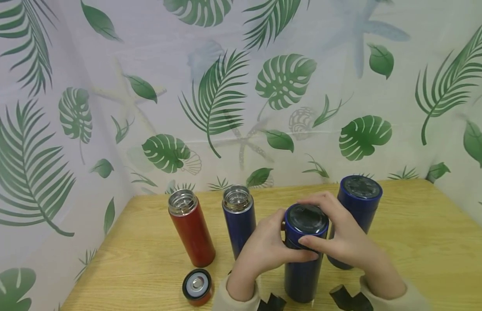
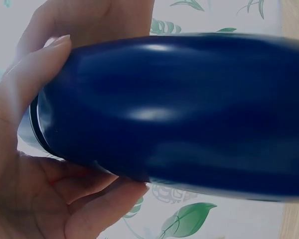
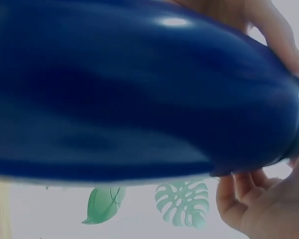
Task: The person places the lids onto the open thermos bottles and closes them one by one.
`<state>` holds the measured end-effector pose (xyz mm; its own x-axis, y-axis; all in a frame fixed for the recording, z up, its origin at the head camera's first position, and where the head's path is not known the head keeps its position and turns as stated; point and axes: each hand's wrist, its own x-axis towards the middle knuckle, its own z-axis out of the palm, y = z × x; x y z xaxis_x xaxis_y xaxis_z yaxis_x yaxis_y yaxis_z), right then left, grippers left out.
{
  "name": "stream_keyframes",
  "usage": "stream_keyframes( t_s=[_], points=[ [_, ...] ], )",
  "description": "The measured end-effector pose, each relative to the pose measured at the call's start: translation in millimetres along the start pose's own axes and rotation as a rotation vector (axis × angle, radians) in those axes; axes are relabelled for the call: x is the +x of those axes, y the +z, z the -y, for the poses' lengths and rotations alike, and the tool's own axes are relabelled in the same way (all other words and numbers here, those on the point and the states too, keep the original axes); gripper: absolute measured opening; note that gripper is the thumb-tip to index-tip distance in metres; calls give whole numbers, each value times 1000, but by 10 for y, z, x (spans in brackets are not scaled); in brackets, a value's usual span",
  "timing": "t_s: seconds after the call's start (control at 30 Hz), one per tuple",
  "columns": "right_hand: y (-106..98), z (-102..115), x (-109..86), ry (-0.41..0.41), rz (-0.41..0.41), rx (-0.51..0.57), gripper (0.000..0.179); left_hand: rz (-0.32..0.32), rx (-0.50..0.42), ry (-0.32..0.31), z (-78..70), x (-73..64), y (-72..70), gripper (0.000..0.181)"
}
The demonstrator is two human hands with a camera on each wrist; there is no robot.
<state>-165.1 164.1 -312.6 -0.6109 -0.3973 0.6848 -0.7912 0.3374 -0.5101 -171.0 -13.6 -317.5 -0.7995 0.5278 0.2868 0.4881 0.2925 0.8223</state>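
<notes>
A blue thermos flask (image 1: 301, 276) with a dark, glossy lid top (image 1: 307, 219) stands upright between both hands in the head view. My left hand (image 1: 264, 248) grips its upper part from the left, thumb across the front just under the lid. From the other side, my right hand (image 1: 346, 235) holds the lid, its thumb at the front and its fingers over the far rim. In the left wrist view, the flask's smooth blue body (image 2: 179, 114) covers much of the picture. The right wrist view shows the same body (image 3: 114, 99), with fingers around its lid end.
Left of the hands stand an uncapped red flask (image 1: 194, 237) and an uncapped blue flask (image 1: 238, 226), steel necks showing. A red lid (image 1: 199, 299) lies upside down on the wooden table (image 1: 120, 263). Another capped blue flask (image 1: 357, 211) stands behind my right hand. Leaf-patterned cloth (image 1: 233, 108) hangs behind.
</notes>
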Motion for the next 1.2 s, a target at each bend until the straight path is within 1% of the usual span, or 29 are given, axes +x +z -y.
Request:
stream_keyframes(
  t_s=[0.03, 0.07, 0.13, 0.17, 0.2, 0.27, 0.33, 0.4, 0.47, 0.5, 0.57, 0.63, 0.73, 0.8, 0.87, 0.93, 0.97, 1.03, 1.1, 1.17, 1.2],
  points=[
    [10, 18, -5, 44, -6, -38, 58, 2, -4, -3, -1, 1, 0, 60],
    [20, 31, -9, 69, -14, -73, 60, 3, -9, -7, -2, 1, -1, 59],
    [30, 45, -13, 87, -7, -105, 60, 3, -5, -2, -3, 0, -5, 60],
    [26, 47, -14, 79, 4, -90, 58, 3, -3, -2, -2, 0, -3, 61],
    [20, 46, -15, 62, 18, -53, 55, 3, -2, -2, 1, 2, -2, 61],
    [2, 42, -17, 22, 57, 53, 53, 11, -5, 4, 7, 0, -10, 63],
    [-19, 37, -14, -9, 106, 182, 51, 44, -27, 21, 19, 2, -28, 65],
    [-36, 35, -11, -14, 149, 289, 52, 90, -85, 21, 28, 5, -56, 64],
    [-50, 28, -10, -12, 174, 350, 51, 133, -144, 12, 31, 6, -82, 63],
    [-56, 21, -10, -10, 176, 363, 50, 145, -163, 4, 29, 8, -90, 62],
    [-64, 9, -13, -14, 161, 347, 50, 152, -187, -11, 27, 13, -93, 61],
    [-65, 2, -17, -13, 126, 300, 53, 147, -174, -10, 23, 19, -89, 59],
    [-50, 5, -20, 12, 59, 157, 60, 137, -125, 26, 29, 34, -80, 55],
    [-27, 15, -17, 43, 33, 82, 64, 129, -94, 52, 35, 43, -77, 53],
    [-9, 22, -14, 61, 23, 19, 66, 117, -64, 67, 42, 48, -75, 52],
    [-2, 25, -13, 63, 33, -2, 64, 105, -42, 58, 43, 46, -71, 53],
    [-5, 24, -13, 54, 49, 20, 62, 97, -32, 39, 45, 41, -69, 55],
    [-20, 20, -20, 28, 91, 113, 57, 82, -22, -8, 46, 31, -64, 59],
    [-37, 17, -26, 10, 139, 239, 55, 80, -45, -44, 50, 28, -55, 62],
    [-52, 15, -29, 0, 188, 372, 56, 84, -83, -67, 60, 30, -46, 65],
    [-57, 15, -29, 1, 203, 420, 56, 88, -105, -72, 66, 32, -43, 65]
  ],
)
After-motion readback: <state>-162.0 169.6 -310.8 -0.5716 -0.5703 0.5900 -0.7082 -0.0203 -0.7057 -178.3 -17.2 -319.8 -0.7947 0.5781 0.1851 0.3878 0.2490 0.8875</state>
